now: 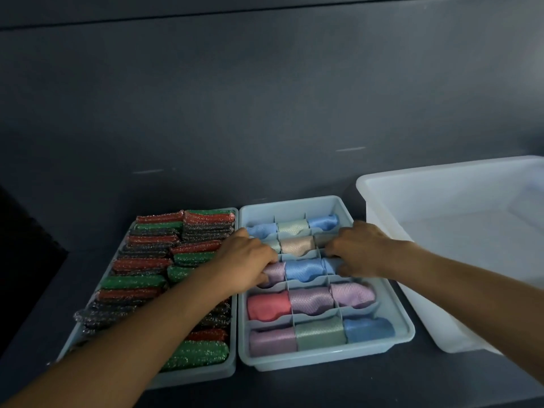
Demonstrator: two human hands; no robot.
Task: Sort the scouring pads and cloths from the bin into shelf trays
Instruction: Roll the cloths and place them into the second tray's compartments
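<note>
Where the head view looks down on a dark shelf [323,390], 2 pale blue trays sit side by side, edges touching or nearly so. The left tray [203,375] is packed with red, green and grey scouring pads [141,263] set on edge in 2 columns. The divided tray [323,362] has a grid of 3 columns by 5 rows, its cells holding rolled cloths [319,334] in blue, green, beige and lilac, plus 1 red cloth [268,306]. The left hand [245,260] lies over the left column, fingers bent down onto the lilac cloth [275,273] in row 3; grip or mere press, cannot tell. The right hand [363,250] is over the right column at rows 2 and 3, fingers curled, tips hidden against the cloths; cannot tell what they hold. A white bin [441,319] stands just right of the divided tray.
</note>
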